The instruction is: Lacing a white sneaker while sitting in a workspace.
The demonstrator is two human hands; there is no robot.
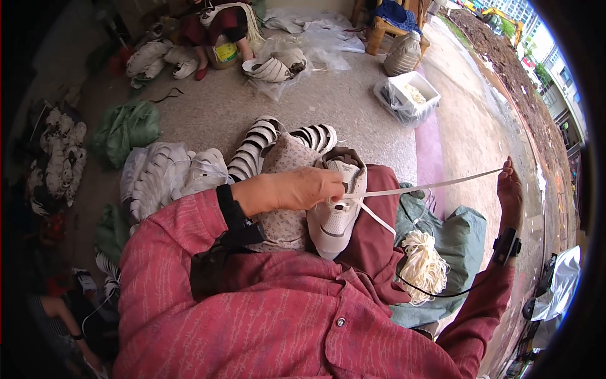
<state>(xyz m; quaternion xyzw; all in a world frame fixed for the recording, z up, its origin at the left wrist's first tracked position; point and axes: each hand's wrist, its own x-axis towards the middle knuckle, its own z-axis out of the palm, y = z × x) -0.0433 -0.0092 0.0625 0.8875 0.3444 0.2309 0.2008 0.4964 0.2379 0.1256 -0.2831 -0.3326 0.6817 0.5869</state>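
Left hand (310, 189): fingers curled at the white shoe's opening – what they pinch is hidden.
Right hand (510, 183): far out to the right, fingers closed on a white lace (435, 185).
Lace: stretched straight between shoe and right hand; a loose length trails to the shoe's right.
White shoe (329, 230): on the person's lap – toe toward the near side.
Cream cord bundle (424, 265): right of the lap, on a green sack (466, 237).

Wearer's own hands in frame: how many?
2, both visible: left hand at the shoe; right hand out at far right, holding the lace.
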